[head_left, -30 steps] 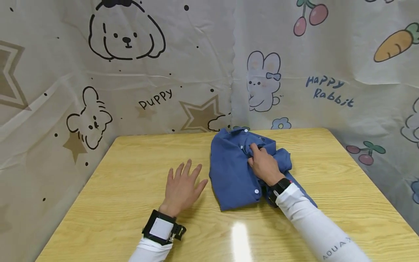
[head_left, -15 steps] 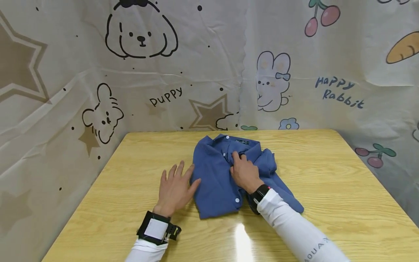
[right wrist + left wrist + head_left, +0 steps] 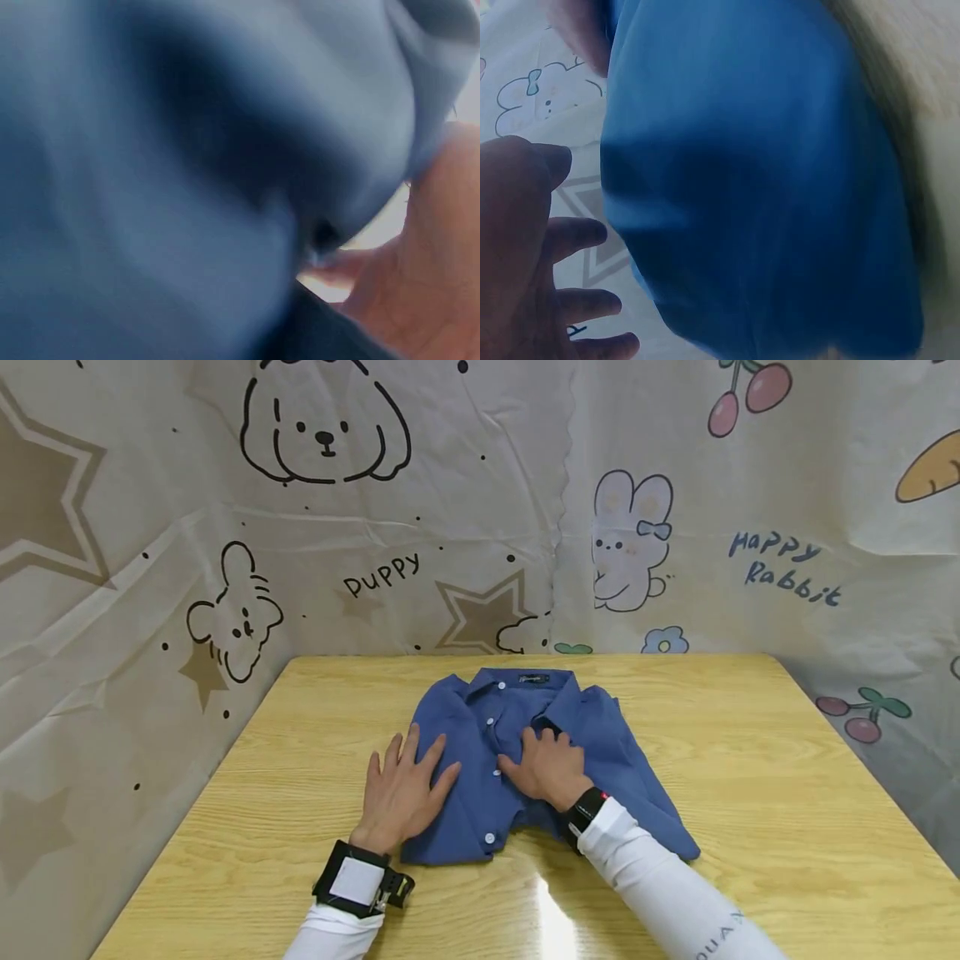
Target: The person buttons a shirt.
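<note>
A blue button-up shirt [image 3: 457,752] lies partly folded on the table, its collar toward the far edge and white buttons down its front. My left hand [image 3: 400,793] rests with spread fingers along the shirt's left side. In the left wrist view, the blue cloth [image 3: 757,172] fills the middle, and my left fingers [image 3: 585,304] reach out beside it. On the front, right of the buttons, lies my right hand [image 3: 546,768], thumb spread apart from the fingers. Blurred blue fabric [image 3: 150,225] covers much of the right wrist view and hides the fingertips of my right hand [image 3: 420,277].
The wooden table [image 3: 750,760] extends around the shirt on every side. Behind it hangs a pale cloth [image 3: 480,460] printed with cartoon animals and stars. Black bands [image 3: 352,881] circle both wrists over white sleeves.
The shirt has slid left and spread flatter, its collar opening toward the far edge. My right hand has moved left with it and its thumb has spread. The left hand now lies on the cloth.
</note>
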### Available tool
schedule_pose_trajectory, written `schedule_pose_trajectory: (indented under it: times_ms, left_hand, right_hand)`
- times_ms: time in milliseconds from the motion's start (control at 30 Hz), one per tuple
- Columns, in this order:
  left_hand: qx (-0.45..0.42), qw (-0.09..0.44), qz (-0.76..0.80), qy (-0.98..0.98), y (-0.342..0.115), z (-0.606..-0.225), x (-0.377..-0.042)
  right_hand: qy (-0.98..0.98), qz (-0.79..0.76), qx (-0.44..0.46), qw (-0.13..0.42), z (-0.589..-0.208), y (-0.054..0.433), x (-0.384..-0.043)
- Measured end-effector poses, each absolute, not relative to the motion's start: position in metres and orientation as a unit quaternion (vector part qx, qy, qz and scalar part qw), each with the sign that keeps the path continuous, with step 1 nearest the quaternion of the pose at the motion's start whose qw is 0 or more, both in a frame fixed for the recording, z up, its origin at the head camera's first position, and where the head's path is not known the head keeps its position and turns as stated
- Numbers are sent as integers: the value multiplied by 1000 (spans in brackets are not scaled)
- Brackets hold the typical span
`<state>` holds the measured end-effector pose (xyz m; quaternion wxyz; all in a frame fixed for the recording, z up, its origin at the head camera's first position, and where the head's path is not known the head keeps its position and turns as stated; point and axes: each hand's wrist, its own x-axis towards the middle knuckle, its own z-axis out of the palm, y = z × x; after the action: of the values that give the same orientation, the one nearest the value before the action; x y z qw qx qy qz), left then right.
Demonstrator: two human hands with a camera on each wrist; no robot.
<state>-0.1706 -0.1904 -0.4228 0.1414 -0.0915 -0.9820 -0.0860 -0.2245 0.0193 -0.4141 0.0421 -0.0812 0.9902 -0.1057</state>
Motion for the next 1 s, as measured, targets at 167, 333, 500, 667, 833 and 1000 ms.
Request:
schedule_pose_trajectory:
  times_ms: [167, 333, 500, 667, 833, 1000]
  left_hand:
    - [-84, 151, -83, -981, -194, -420, -173]
    - [-83, 139, -83, -983, -197, -418, -175]
    - [-85, 133, -87, -984, -198, -417, -177]
    - [-86, 132, -91, -983, -203, -417, -182]
    - [-83, 138, -87, -983, -207, -417, -187]
    - [-81, 119, -84, -986, -208, -418, -192]
  right_hand:
    - [992, -93, -79, 31, -395, 20, -226]
    - [990, -103, -91, 20, -386, 21, -228]
    - [990, -105, -93, 31, -387, 24, -231]
    - [989, -105, -99, 40, -387, 28, -235]
    - [987, -111, -107, 43, -387, 32, -240]
    - [985, -111, -126, 24, -385, 33, -244]
